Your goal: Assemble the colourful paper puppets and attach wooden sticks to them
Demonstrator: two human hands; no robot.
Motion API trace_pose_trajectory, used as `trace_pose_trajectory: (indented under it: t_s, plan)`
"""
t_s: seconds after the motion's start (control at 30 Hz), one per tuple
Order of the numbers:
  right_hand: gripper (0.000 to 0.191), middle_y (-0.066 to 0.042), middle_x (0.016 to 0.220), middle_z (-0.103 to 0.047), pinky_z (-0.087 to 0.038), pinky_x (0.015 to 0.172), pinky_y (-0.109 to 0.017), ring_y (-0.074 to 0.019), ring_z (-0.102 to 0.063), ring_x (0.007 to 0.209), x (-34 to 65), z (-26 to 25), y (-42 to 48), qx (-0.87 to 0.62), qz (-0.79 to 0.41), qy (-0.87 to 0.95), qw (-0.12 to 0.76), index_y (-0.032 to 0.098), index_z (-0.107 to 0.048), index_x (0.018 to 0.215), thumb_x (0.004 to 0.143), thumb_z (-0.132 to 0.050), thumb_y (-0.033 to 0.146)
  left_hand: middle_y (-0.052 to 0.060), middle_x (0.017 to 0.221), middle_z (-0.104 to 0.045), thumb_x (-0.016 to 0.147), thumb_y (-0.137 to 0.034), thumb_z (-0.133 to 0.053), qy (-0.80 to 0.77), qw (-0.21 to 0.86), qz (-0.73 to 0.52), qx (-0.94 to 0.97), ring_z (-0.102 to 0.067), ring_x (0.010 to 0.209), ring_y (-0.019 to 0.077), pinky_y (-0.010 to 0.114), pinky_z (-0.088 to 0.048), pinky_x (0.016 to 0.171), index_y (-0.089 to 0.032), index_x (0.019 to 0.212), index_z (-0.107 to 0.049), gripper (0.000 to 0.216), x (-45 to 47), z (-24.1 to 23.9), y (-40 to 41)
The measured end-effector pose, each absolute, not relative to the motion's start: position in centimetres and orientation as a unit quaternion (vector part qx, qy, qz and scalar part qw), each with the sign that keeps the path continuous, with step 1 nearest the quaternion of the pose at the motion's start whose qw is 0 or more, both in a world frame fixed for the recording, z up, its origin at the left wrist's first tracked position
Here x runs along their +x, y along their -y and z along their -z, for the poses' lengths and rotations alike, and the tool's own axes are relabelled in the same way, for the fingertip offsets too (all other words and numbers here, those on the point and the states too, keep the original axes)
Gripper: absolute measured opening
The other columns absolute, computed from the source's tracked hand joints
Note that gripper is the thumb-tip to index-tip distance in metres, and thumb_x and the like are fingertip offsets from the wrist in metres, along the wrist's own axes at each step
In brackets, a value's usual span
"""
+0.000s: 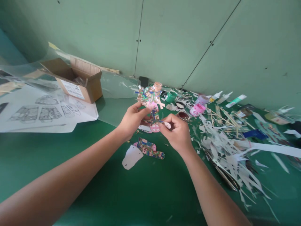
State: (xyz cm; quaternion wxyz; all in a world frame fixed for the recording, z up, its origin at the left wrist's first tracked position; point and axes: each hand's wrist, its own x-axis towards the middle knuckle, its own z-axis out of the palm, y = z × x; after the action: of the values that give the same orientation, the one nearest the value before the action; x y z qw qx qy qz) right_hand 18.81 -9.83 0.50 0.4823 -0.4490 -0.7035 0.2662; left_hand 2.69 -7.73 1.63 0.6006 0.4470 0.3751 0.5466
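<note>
Holding a colourful paper figure [150, 99] above the green counter [131, 194], the left hand [131, 121] has its fingers pinched shut on the figure's middle; the right hand [177, 131] has its fingers closed on the figure's lower end; a painted cut-out [150, 149] lies on the counter just below; paper scraps [225, 147] and paint pots [198, 109] lie to the right; a cardboard box [77, 82] sits well left.

Green mat [117, 188] open between forearms; paper scraps [225, 150] crowd right, cardboard box [77, 81] blocks left rear.
</note>
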Motion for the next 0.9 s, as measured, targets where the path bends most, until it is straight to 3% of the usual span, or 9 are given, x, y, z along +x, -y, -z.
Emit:
trace_pose_trajectory:
  t_s: [0.13, 0.33, 0.63, 0.9]
  plan:
    - [0.024, 0.007, 0.052, -0.041, -0.029, 0.044, -0.023, -0.0092, -0.036, 0.046, 19.04, -0.67, 9.8, -0.452, -0.272, 0.689, 0.497, 0.022, -0.045, 0.062, 0.079, -0.06, 0.03, -0.003, 0.064, -0.058, 0.066, -0.026, -0.078, -0.37, 0.611, -0.538, 0.448, -0.056, 0.054, 0.0089, 0.025, -0.054, 0.055, -0.017, 0.078, -0.057, 0.026, 2.81, -1.36, 7.58]
    - [0.023, 0.003, 0.055, -0.055, -0.036, 0.046, -0.025, -0.0115, -0.046, 0.046, 19.69, -0.44, 9.67, -0.47, -0.225, 0.649, 0.555, 0.022, -0.052, 0.064, 0.084, -0.056, 0.034, -0.003, 0.058, -0.056, 0.067, -0.028, -0.077, -0.389, 0.59, -0.538, 0.46, -0.054, 0.052, 0.0074, 0.023, -0.053, 0.054, -0.016, 0.067, -0.056, 0.024, 2.9, -1.17, 7.6]
    - [0.031, 0.003, 0.053, -0.057, -0.038, 0.042, -0.024, -0.0107, -0.049, 0.042, 19.64, -0.4, 9.56, -0.486, -0.216, 0.616, 0.582, 0.023, -0.05, 0.063, 0.084, -0.06, 0.043, -0.001, 0.063, -0.061, 0.06, -0.024, -0.082, -0.371, 0.584, -0.533, 0.488, -0.06, 0.052, 0.0108, 0.025, -0.056, 0.05, -0.015, 0.068, -0.054, 0.03, 3.22, -1.14, 7.91]
    - [0.032, 0.002, 0.052, -0.061, -0.041, 0.038, -0.025, -0.0133, -0.054, 0.04, 19.43, -0.36, 9.78, -0.477, -0.275, 0.588, 0.592, 0.024, -0.046, 0.062, 0.082, -0.063, 0.041, 0.003, 0.053, -0.061, 0.067, -0.036, -0.079, -0.396, 0.58, -0.519, 0.488, -0.061, 0.047, 0.0127, 0.026, -0.058, 0.051, -0.013, 0.058, -0.055, 0.033, 3.28, -1.34, 8.17]
